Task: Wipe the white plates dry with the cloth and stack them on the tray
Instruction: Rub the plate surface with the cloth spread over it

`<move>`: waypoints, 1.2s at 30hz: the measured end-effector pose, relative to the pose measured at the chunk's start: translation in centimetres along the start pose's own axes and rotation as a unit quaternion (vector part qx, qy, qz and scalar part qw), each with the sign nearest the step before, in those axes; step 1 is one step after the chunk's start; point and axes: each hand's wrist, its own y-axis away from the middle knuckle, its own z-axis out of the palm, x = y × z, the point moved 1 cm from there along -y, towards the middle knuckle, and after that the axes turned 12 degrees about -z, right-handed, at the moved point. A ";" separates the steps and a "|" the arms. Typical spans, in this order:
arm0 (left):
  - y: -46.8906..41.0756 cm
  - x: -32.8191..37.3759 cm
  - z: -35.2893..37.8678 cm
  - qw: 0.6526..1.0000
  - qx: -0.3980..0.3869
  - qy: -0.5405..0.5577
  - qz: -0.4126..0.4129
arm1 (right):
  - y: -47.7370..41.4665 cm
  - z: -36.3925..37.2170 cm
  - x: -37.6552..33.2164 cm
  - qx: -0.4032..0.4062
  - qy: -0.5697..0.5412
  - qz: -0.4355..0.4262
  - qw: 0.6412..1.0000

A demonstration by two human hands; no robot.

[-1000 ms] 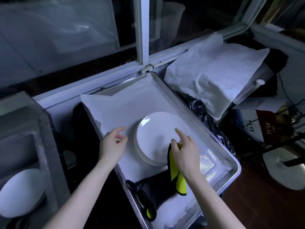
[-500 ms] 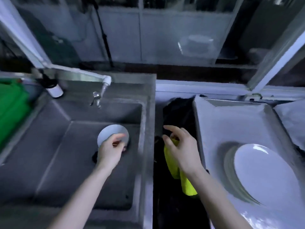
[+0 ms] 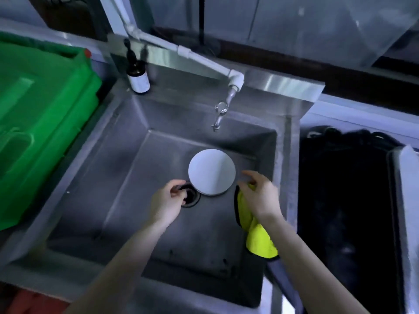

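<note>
One white plate lies untouched in the sink. Our left hand curls its fingers loosely just beside it; our right hand grips the yellow cloth.

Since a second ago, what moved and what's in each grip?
Both hands swung left from the tray to the sink. The left hand now reaches beside the white plate, over the drain, gripping nothing; the right hand nears its right edge. Unchanged: the yellow cloth stays in the right grip; that plate lies in the sink.
</note>
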 end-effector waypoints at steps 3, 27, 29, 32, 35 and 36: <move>-4.9 -0.4 0.9 0.999 -0.029 -0.020 -0.014 | -3.3 3.6 2.0 0.006 0.006 0.036 0.999; -25.9 -3.2 11.3 0.981 0.000 -0.192 -0.009 | -13.2 17.6 19.5 -0.059 0.015 0.275 0.960; -26.4 -3.3 11.2 0.983 0.000 -0.183 -0.023 | -13.1 17.8 19.7 -0.040 0.003 0.275 0.961; -26.7 -3.5 10.8 0.988 -0.011 -0.152 -0.032 | -12.9 17.9 19.6 -0.025 -0.001 0.268 0.963; -26.7 -3.5 10.5 0.993 -0.014 -0.108 -0.043 | -12.6 17.5 19.4 -0.003 -0.021 0.266 0.964; -26.6 -3.4 10.4 0.994 -0.019 -0.091 -0.051 | -12.4 17.2 19.3 0.003 -0.029 0.269 0.963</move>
